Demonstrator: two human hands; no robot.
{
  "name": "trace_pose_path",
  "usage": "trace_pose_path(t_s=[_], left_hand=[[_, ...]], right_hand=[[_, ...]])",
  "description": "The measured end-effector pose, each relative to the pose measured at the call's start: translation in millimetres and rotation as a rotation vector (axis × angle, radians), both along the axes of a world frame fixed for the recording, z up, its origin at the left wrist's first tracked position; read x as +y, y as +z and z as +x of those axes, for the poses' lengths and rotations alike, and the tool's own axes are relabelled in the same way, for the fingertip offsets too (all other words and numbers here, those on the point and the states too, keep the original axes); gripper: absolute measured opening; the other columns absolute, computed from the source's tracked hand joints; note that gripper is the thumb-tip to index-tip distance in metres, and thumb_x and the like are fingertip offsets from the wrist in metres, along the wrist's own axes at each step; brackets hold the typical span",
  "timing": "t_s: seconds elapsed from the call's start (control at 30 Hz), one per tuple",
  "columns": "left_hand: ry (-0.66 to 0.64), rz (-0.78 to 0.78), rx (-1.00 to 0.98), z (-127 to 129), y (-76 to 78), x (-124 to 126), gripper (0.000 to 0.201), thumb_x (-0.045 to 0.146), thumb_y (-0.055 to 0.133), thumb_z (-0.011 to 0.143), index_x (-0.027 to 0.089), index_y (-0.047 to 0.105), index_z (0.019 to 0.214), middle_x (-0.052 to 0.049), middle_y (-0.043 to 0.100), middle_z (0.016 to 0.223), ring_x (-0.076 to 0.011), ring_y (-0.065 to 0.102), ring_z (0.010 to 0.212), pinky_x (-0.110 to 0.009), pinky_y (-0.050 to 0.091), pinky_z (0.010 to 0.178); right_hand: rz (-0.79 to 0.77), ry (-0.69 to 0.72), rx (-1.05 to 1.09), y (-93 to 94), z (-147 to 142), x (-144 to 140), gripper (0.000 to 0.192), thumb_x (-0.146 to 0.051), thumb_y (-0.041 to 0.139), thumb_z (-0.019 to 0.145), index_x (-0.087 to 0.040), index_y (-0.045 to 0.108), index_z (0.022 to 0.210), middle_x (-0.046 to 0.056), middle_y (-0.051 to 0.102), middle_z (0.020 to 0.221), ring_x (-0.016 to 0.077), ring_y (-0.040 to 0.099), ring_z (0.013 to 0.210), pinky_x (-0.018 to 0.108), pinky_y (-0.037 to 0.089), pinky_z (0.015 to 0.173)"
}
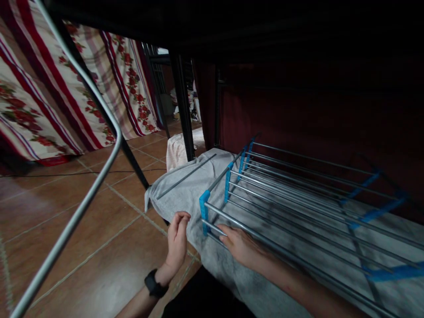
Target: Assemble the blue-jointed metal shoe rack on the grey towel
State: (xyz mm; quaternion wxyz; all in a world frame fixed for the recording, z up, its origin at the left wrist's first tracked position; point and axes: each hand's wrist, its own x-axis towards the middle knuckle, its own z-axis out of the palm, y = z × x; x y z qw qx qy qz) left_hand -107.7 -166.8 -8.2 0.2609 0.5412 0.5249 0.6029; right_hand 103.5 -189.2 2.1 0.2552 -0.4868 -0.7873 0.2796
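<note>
A rack of grey metal tubes joined by blue plastic brackets [204, 207] lies on a grey cloth [228, 260] under a dark frame. My right hand [240, 245] is closed around a lower tube near the rack's front left corner, thumb on top. Just left of that corner is my left hand [178, 238], raised a little, its fingers curled together; whether anything is in them is hidden. A black watch [156, 283] is on my left wrist. One loose thin rod [187, 176] rests on the cloth, left of the rack.
A bent metal tube [112, 154] crosses the left foreground. Black legs [181, 106] of the dark frame stand behind the cloth. Striped floral curtains [86, 97] hang at the left, above a tiled floor [82, 229] with a cable [69, 173]. A dark red surface [314, 119] backs the rack.
</note>
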Motion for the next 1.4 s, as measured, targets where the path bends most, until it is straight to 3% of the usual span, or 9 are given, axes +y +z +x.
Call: trace_pose_path(t_s=[0.07,0.13,0.23,0.3,0.37,0.5,0.73,0.93,1.4], left_hand=[[-0.109,-0.061,-0.126,2,7.7,27,0.040,0.053,0.047,0.092,0.019,0.064,0.082,-0.005,0.066,0.087,-0.0219,0.059,0.089,-0.033,0.046,0.086],[-0.272,-0.177,-0.204,15,8.8,45,0.052,0.061,0.042,0.092,0.017,0.066,0.076,-0.006,0.066,0.078,-0.0208,0.059,0.080,-0.032,0.047,0.079],[-0.448,-0.291,-0.293,35,3.1,55,0.064,0.067,0.032,0.093,0.018,0.056,0.059,-0.003,0.054,0.056,-0.0153,0.049,0.058,-0.029,0.042,0.062],[-0.493,-0.282,-0.350,41,-2.0,56,0.066,0.069,0.027,0.093,0.020,0.049,0.054,-0.001,0.046,0.052,-0.0132,0.042,0.053,-0.027,0.038,0.057],[-0.500,-0.256,-0.394,42,-6.5,55,0.068,0.073,0.025,0.092,0.020,0.048,0.056,0.000,0.043,0.052,-0.0128,0.039,0.052,-0.027,0.037,0.056],[-0.545,-0.195,-0.439,39,-13.2,57,0.070,0.082,0.027,0.086,0.020,0.050,0.061,0.000,0.044,0.057,-0.0133,0.039,0.055,-0.029,0.038,0.057],[-0.514,-0.102,-0.420,38,-21.9,63,0.066,0.080,0.038,0.085,0.020,0.049,0.059,0.001,0.043,0.056,-0.0125,0.039,0.055,-0.028,0.036,0.056],[-0.415,-0.119,-0.418,40,-27.7,63,0.066,0.078,0.041,0.085,0.019,0.053,0.057,-0.001,0.048,0.057,-0.0138,0.044,0.056,-0.029,0.039,0.057],[-0.434,-0.095,-0.450,46,-31.4,60,0.063,0.073,0.044,0.087,0.018,0.054,0.056,-0.001,0.049,0.055,-0.0136,0.045,0.056,-0.029,0.037,0.057]], right_hand=[[0.024,0.038,-0.054,0.7,0,2,0.026,-0.018,0.048,0.093,-0.024,0.063,0.112,0.003,0.066,0.094,0.0214,0.064,0.088,0.030,0.046,0.076],[0.044,0.032,-0.072,0.8,-1,5,0.021,-0.013,0.048,0.089,-0.022,0.061,0.102,0.004,0.065,0.094,0.0216,0.063,0.089,0.031,0.046,0.076],[-0.002,-0.012,-0.018,-2.0,-6,10,0.024,-0.009,0.046,0.086,-0.021,0.060,0.100,0.003,0.064,0.089,0.0202,0.062,0.086,0.030,0.046,0.075],[-0.078,0.002,0.051,-4.3,-10,16,0.025,-0.011,0.048,0.087,-0.021,0.060,0.107,0.002,0.064,0.090,0.0193,0.062,0.086,0.030,0.046,0.077],[-0.141,0.033,0.116,-5.0,-14,23,0.024,-0.014,0.051,0.088,-0.021,0.058,0.111,0.002,0.064,0.094,0.0188,0.062,0.087,0.030,0.047,0.079],[-0.147,0.081,0.126,-0.4,-20,32,0.016,-0.012,0.049,0.088,-0.021,0.059,0.097,0.001,0.064,0.093,0.0192,0.061,0.093,0.030,0.047,0.086],[-0.157,0.105,0.150,4.0,-22,32,0.011,-0.017,0.045,0.091,-0.022,0.053,0.086,0.001,0.059,0.085,0.0202,0.059,0.085,0.031,0.046,0.082],[-0.153,0.137,0.218,-0.2,-14,32,0.010,-0.023,0.042,0.092,-0.021,0.049,0.086,0.001,0.054,0.084,0.0205,0.056,0.085,0.030,0.044,0.078],[-0.100,0.136,0.119,8.7,-1,22,0.016,-0.025,0.041,0.095,-0.020,0.055,0.096,0.003,0.060,0.086,0.0209,0.059,0.082,0.030,0.044,0.078]])
